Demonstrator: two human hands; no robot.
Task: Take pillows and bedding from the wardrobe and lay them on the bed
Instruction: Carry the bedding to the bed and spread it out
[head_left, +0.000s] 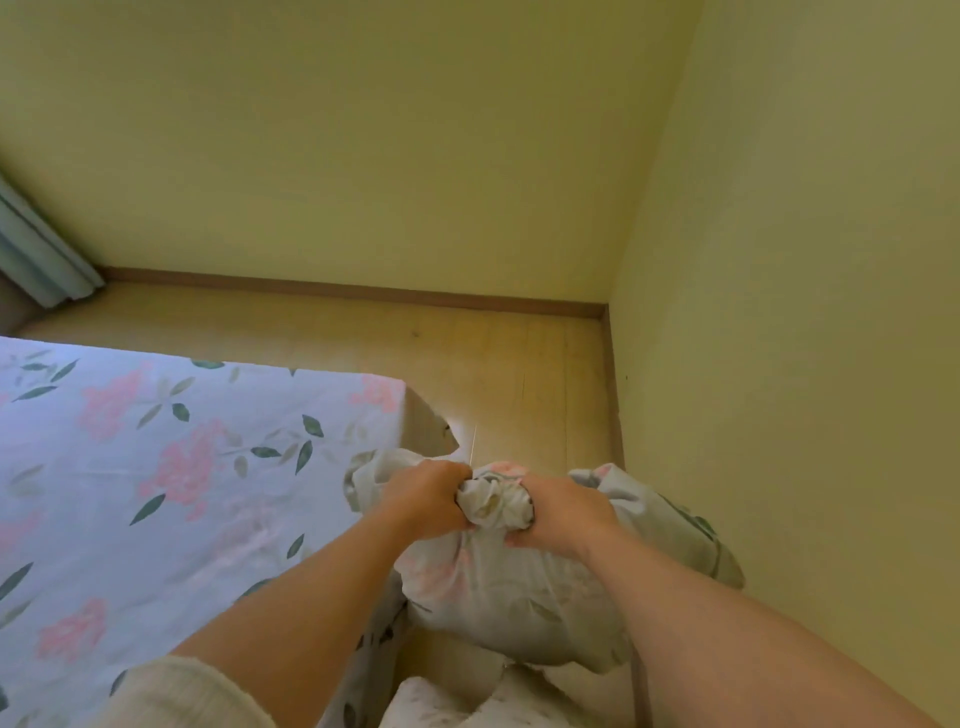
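Note:
A bundle of pale floral bedding (514, 587) hangs in front of me, just off the bed's near right corner. My left hand (426, 501) grips a bunched fold of it from the left. My right hand (563, 512) grips the same gathered fold from the right, and the cloth bulges between the two fists. The bed (171, 467) fills the lower left, covered by a light sheet with pink flowers and green leaves. No wardrobe is in view.
A wooden floor (498, 364) runs between the bed and the yellow walls (779, 312), which meet in a corner ahead on the right. A blue-green curtain (41, 260) hangs at far left. More white cloth (457, 696) lies at the bottom edge.

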